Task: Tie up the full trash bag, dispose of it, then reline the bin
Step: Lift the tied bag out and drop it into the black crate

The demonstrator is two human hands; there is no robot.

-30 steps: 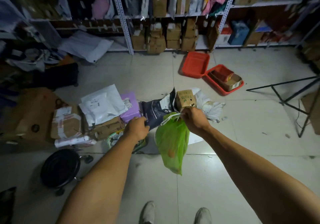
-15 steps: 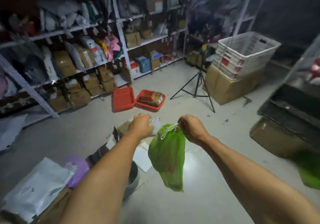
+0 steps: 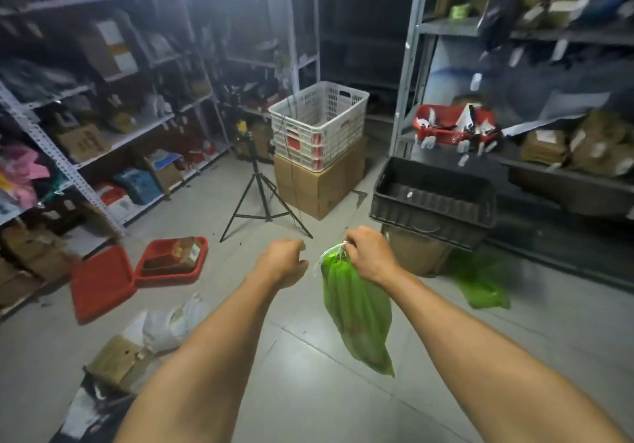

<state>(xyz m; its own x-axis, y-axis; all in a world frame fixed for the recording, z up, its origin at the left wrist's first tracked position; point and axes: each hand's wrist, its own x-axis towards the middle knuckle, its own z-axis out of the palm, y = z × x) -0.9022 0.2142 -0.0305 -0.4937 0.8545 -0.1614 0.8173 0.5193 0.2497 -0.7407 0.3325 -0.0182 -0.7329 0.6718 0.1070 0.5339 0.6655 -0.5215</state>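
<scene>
The soft green plastic trash bag is hung at centre frame, pinched at its white drawstring by the right hand; the left hand is curled, empty. A slip could drop it.

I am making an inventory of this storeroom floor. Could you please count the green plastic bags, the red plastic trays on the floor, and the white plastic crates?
Green plastic bags: 2, one hanging from the right hand at, one lying on the floor at
Red plastic trays on the floor: 2, at and
White plastic crates: 1, at
Total: 5
</scene>
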